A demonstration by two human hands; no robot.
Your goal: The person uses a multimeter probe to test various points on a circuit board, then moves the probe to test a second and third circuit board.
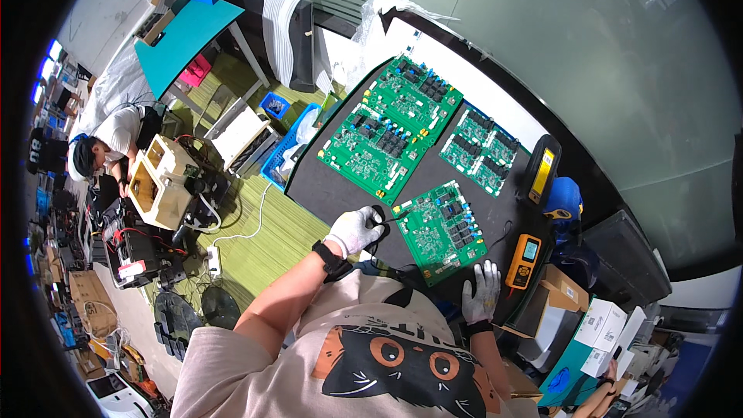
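Observation:
A green circuit board point(422, 244) with black and blue components lies tilted on the dark table just ahead of me. My left hand point(354, 232), in a white glove, is closed round a slim black probe point(395, 218) that reaches to the board's upper left corner; a thin dark cable hangs below this hand. My right hand point(481, 294), gloved too, rests with fingers stretched out beside the board's near right edge. Close to it lies an orange handheld meter point(524, 262) with a small lit screen.
More green boards point(371, 153) cover the table's far left, and a board of smaller panels point(480, 151) lies right of them. A black-and-yellow device point(543, 172) stands at the right edge. Left are a blue basket point(280, 156) and a person point(116, 139) at work; open boxes point(553, 302) stand right.

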